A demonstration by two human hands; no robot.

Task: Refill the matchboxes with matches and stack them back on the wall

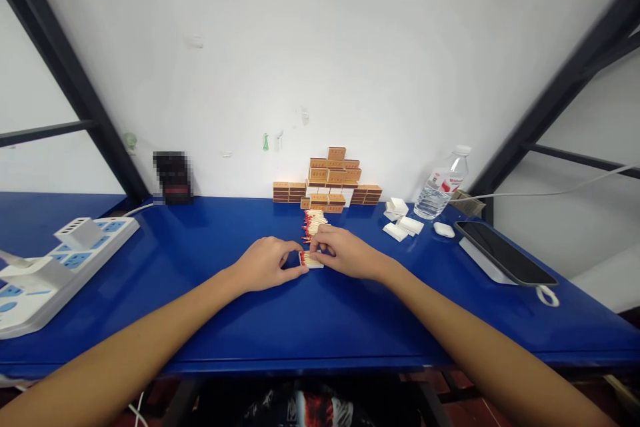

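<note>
On the blue table [320,320] both my hands meet around a small white matchbox tray [312,259] filled with red-tipped matches. My left hand [267,264] pinches the tray's left end with curled fingers. My right hand [345,253] is closed over its right side, fingertips pressing on the matches. Just behind the tray lies a loose pile of matches [314,222]. Further back, against the wall, stands a stack of orange matchboxes [333,180].
Empty white trays [403,221] lie right of the stack, next to a water bottle [442,185] and a small white case [444,229]. A phone [505,253] rests on a stand at right. White power strips [55,260] sit at left. A dark device [173,177] stands by the wall.
</note>
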